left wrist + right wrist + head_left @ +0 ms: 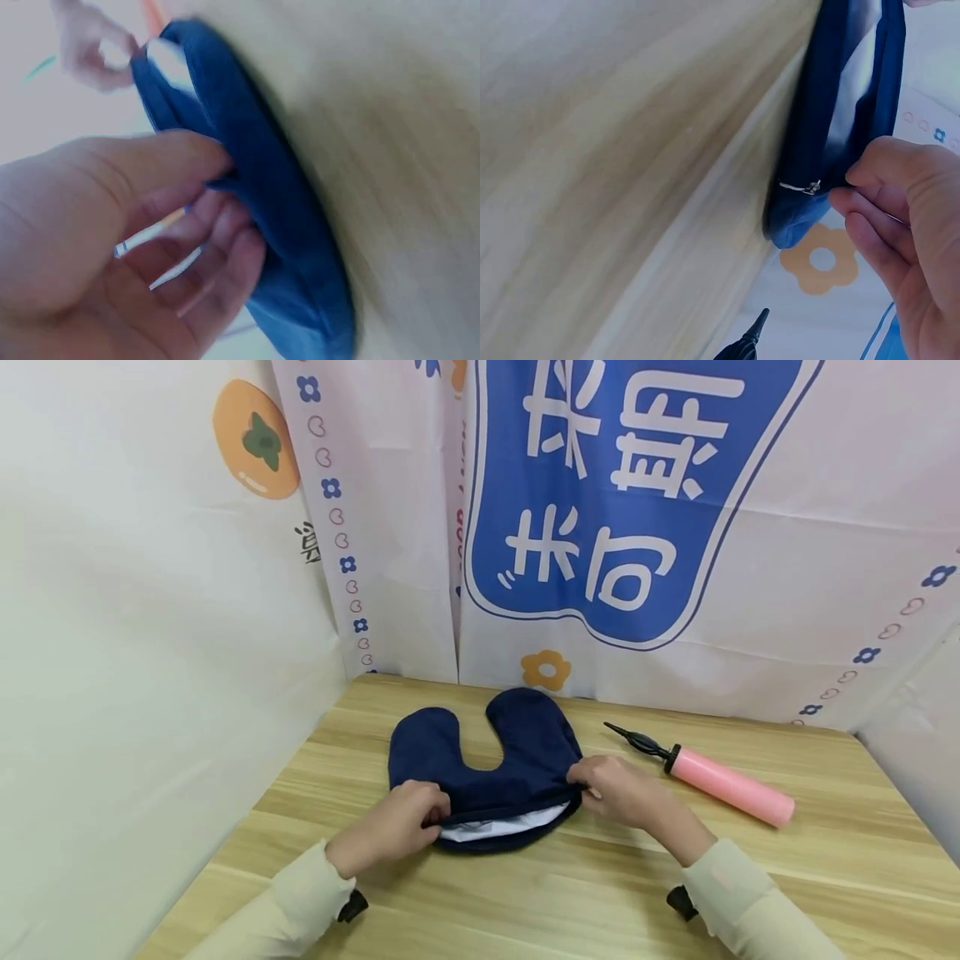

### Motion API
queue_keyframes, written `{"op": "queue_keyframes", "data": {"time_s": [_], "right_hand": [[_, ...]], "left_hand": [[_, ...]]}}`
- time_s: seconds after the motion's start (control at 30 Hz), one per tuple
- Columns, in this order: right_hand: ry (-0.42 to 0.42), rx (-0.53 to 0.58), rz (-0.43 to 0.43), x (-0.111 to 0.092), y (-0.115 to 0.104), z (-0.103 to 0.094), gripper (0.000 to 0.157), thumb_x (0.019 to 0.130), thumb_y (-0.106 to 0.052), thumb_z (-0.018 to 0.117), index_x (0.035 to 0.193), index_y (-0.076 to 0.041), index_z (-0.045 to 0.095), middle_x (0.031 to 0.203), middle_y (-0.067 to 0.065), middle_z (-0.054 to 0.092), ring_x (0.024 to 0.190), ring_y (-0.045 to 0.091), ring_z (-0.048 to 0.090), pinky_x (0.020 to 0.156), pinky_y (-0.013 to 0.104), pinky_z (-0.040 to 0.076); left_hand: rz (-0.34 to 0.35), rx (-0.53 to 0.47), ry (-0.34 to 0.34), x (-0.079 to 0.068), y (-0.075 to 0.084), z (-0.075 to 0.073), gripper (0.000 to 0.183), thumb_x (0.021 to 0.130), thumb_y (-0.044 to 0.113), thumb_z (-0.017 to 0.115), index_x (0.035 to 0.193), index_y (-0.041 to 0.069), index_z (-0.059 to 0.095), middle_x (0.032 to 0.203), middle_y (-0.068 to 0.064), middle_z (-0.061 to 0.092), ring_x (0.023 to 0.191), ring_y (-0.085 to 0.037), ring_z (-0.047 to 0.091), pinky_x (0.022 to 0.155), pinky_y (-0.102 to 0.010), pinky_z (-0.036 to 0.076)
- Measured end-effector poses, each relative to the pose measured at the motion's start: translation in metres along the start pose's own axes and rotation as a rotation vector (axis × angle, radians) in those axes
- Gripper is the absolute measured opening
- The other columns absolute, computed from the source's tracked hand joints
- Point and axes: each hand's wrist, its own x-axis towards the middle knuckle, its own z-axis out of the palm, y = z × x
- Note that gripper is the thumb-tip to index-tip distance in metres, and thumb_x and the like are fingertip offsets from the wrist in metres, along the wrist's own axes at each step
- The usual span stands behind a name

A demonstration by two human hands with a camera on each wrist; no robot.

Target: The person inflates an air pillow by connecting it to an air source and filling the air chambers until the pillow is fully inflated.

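A navy U-shaped neck pillow cover (525,739) lies flat on the table, its two arms pointing away from me. Along its near edge the zip opening gapes, and a white lining or inner piece (502,827) shows inside. My left hand (397,827) pinches the fabric at the left end of the opening between thumb and fingers. At the right end, my right hand (615,789) pinches the cover's edge. A silver zip pull (810,187) hangs close to the right fingertips in the right wrist view.
A pink hand pump (731,785) with a black nozzle lies to the right of the cover on the wooden table (570,902). Behind the table hangs a white printed cloth (405,527) with a blue sign, and a pale wall (135,652) stands at left.
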Motion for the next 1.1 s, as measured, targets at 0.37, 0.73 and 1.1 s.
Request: {"op": "queue_keyframes", "data": {"time_s": [0.37,0.73,1.1], "right_hand": [[0.043,0.163,0.143,0.017,0.009,-0.008,0.019,0.097,-0.002,0.072,0.115,-0.004,0.078,0.107,0.008,0.08,0.092,0.017,0.076,0.079,0.033,0.062],[-0.017,0.183,0.28,0.03,0.015,0.006,0.02,0.105,-0.009,0.064,0.119,-0.004,0.077,0.113,0.01,0.08,0.104,0.026,0.077,0.09,0.045,0.062],[-0.067,0.244,0.369,0.042,0.022,0.023,0.016,0.105,-0.009,0.063,0.105,-0.004,0.078,0.098,0.007,0.078,0.082,0.009,0.066,0.073,0.031,0.056]], "left_hand": [[-0.168,-0.342,0.087,0.006,-0.011,-0.002,0.005,0.097,0.013,0.076,0.093,0.012,0.078,0.082,0.006,0.073,0.072,-0.002,0.063,0.067,-0.021,0.055],[-0.266,-0.364,0.134,0.016,-0.021,0.0,0.015,0.103,0.014,0.069,0.09,0.012,0.077,0.079,0.002,0.069,0.067,-0.006,0.056,0.062,-0.021,0.048],[-0.38,-0.301,0.2,0.025,-0.029,-0.001,0.019,0.106,0.012,0.063,0.091,0.006,0.073,0.067,0.0,0.058,0.055,-0.01,0.048,0.054,-0.022,0.039]]}}
